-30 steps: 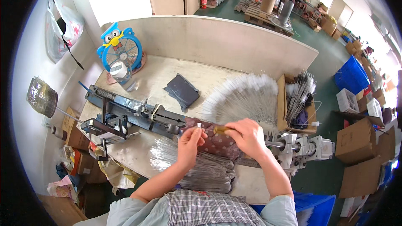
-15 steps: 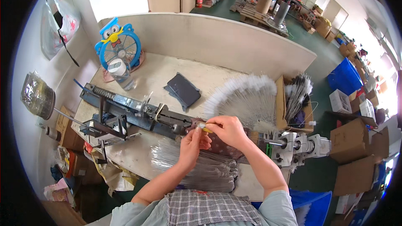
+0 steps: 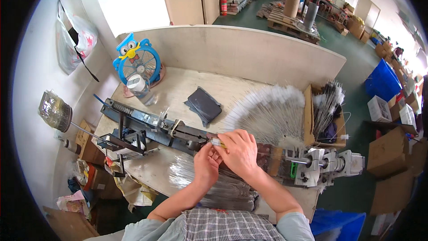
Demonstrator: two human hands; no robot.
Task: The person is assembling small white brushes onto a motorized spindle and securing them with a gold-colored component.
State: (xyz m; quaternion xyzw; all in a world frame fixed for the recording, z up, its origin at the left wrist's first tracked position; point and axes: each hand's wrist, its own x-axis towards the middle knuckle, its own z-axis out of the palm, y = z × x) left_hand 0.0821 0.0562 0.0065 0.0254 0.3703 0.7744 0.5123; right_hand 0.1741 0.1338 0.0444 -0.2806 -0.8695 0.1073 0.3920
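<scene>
My right hand [image 3: 240, 151]: closed on the yellow-and-white piece [image 3: 217, 142] at its left edge | my left hand [image 3: 207, 166]: curled just beside, hold unclear | change: right came leftward, so both hands now meet there

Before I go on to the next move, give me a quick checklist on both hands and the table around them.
1. Right hand gripping the small yellow piece: ok, pinched at the fingertips.
2. Left hand gripping something: cannot tell; its fingers are curled and partly hidden.
3. Hands clear of the black metal rail: cannot tell; they look close to its right end.
4. White-tipped wires away from the hands: ok, fanned out beyond them to the right.
5. Dark flat packet out of the way: ok, lying beyond the rail, apart from both hands.
</scene>
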